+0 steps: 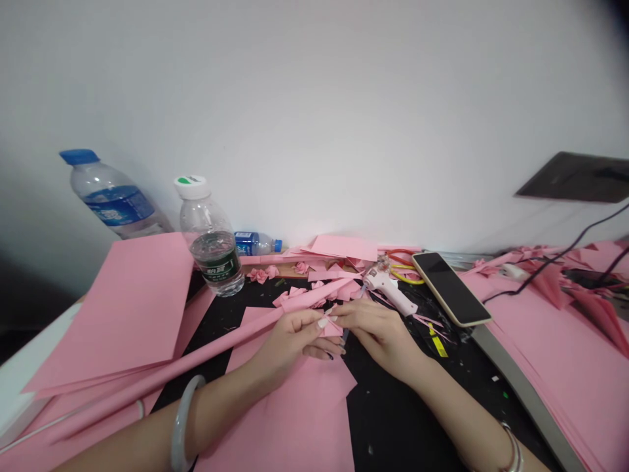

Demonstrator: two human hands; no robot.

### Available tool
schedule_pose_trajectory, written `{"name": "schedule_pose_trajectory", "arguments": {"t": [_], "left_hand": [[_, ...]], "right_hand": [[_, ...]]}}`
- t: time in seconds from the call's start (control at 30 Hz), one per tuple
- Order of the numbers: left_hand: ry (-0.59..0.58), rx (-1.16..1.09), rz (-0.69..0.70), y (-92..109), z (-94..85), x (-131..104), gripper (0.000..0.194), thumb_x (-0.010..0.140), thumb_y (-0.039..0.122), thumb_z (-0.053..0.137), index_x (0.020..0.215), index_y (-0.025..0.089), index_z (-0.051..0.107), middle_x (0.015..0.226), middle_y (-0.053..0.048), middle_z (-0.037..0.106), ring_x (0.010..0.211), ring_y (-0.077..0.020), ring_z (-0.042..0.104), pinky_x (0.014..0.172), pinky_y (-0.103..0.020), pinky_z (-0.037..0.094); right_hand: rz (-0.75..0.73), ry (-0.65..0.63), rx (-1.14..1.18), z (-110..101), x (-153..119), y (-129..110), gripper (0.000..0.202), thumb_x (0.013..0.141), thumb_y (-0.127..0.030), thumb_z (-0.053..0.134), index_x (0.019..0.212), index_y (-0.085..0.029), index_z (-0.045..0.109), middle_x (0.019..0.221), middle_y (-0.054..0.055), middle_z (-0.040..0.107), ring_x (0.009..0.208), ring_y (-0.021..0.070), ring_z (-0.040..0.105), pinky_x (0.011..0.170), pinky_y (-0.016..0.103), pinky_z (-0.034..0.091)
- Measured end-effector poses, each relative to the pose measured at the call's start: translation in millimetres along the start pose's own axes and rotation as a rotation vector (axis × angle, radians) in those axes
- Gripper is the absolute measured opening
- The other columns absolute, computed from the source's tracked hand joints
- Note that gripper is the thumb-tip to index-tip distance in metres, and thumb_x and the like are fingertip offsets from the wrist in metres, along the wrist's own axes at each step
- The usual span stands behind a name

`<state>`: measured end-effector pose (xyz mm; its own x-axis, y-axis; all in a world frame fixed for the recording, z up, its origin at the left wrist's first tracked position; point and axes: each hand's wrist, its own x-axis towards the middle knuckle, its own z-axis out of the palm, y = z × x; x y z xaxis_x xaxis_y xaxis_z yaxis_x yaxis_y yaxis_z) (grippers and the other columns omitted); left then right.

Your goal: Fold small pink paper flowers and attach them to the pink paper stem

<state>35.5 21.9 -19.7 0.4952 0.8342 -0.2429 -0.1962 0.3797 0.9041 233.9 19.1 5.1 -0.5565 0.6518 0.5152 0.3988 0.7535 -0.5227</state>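
Note:
Between my two hands is a small folded piece of pink paper. My left hand pinches it from the left, with the thumb on top and the other fingers beneath. From the right, the fingertips of my right hand press on its upper edge. Pink sheets lie on the black table below my hands. A long rolled pink paper tube runs diagonally behind my left hand. Just beyond my hands are several folded paper flowers and a pink glue gun.
A clear bottle stands at the back left, beside a tilted blue-capped bottle and stacked pink sheets. A small bottle lies by the wall. Right are a phone, a dark cable and more pink paper.

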Motion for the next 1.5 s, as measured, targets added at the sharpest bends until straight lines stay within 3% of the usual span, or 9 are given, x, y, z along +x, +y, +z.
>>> {"name": "schedule_pose_trajectory", "arguments": {"t": [0.33,0.4,0.5,0.63,0.7,0.87,1.07,1.3,1.5], "left_hand": [[0.029,0.018,0.018,2,1.7,-1,0.029,0.079,0.042,0.068,0.086,0.014,0.066,0.079,-0.006,0.074,0.073,-0.0206,0.072,0.070,-0.032,0.055],[0.032,0.038,0.038,3,2.5,-2,0.028,0.079,0.042,0.068,0.087,0.015,0.066,0.078,-0.005,0.074,0.073,-0.0205,0.072,0.069,-0.032,0.055],[0.034,0.081,0.067,1,3.5,-3,0.027,0.079,0.042,0.066,0.087,0.016,0.065,0.075,-0.004,0.074,0.071,-0.0202,0.072,0.069,-0.032,0.056],[0.034,0.154,0.113,-1,4.5,-5,0.026,0.083,0.042,0.062,0.085,0.017,0.065,0.072,-0.004,0.073,0.068,-0.0195,0.071,0.067,-0.032,0.056],[0.038,0.178,0.138,-1,5.2,-6,0.026,0.083,0.042,0.060,0.085,0.017,0.065,0.070,-0.004,0.072,0.067,-0.0190,0.070,0.067,-0.031,0.056],[0.010,0.251,0.177,2,8.0,-7,0.026,0.084,0.040,0.059,0.082,0.016,0.067,0.072,-0.004,0.070,0.066,-0.0184,0.068,0.065,-0.030,0.056],[-0.005,0.300,0.180,2,7.6,-9,0.023,0.086,0.035,0.056,0.079,0.016,0.068,0.070,-0.004,0.069,0.068,-0.0194,0.068,0.065,-0.030,0.053],[-0.035,0.387,0.202,0,5.6,-8,0.025,0.086,0.031,0.057,0.071,0.015,0.069,0.067,-0.004,0.069,0.066,-0.0175,0.064,0.065,-0.028,0.050],[-0.019,0.330,0.133,2,7.2,-7,0.031,0.084,0.036,0.058,0.065,0.015,0.068,0.062,-0.005,0.069,0.058,-0.0172,0.063,0.060,-0.028,0.050]], "right_hand": [[0.055,-0.002,0.005,0,-1,-4,0.028,0.091,-0.003,0.045,0.100,-0.021,0.066,0.112,0.008,0.068,0.102,0.0188,0.064,0.088,0.033,0.050],[0.124,0.025,0.035,0,-1,-7,0.028,0.088,-0.005,0.048,0.105,-0.021,0.063,0.114,0.009,0.065,0.100,0.0198,0.063,0.083,0.032,0.051],[0.282,0.096,0.126,3,-2,-11,0.030,0.087,-0.012,0.049,0.116,-0.020,0.052,0.106,0.009,0.061,0.081,0.0178,0.061,0.061,0.027,0.049],[0.433,0.172,0.177,9,-1,-14,0.012,0.089,-0.016,0.047,0.100,-0.020,0.047,0.087,0.003,0.055,0.070,0.0151,0.053,0.058,0.026,0.043],[0.465,0.118,0.171,11,0,-15,0.002,0.090,-0.019,0.047,0.090,-0.020,0.046,0.077,-0.001,0.051,0.062,0.0134,0.048,0.055,0.025,0.039],[0.442,-0.024,0.154,13,3,-18,0.031,0.096,-0.025,0.040,0.066,-0.021,0.033,0.060,-0.005,0.038,0.053,0.0111,0.035,0.051,0.024,0.028],[0.402,-0.014,0.132,14,2,-17,0.034,0.096,-0.021,0.038,0.064,-0.022,0.024,0.058,-0.006,0.029,0.052,0.0107,0.029,0.050,0.024,0.023],[0.387,-0.069,0.136,10,2,-15,0.034,0.093,-0.020,0.042,0.063,-0.021,0.028,0.058,-0.006,0.031,0.053,0.0107,0.029,0.051,0.024,0.023],[0.469,-0.149,0.336,8,4,-15,0.042,0.099,-0.043,0.035,0.064,-0.021,0.032,0.060,-0.006,0.031,0.055,0.0107,0.030,0.051,0.023,0.025]]}}
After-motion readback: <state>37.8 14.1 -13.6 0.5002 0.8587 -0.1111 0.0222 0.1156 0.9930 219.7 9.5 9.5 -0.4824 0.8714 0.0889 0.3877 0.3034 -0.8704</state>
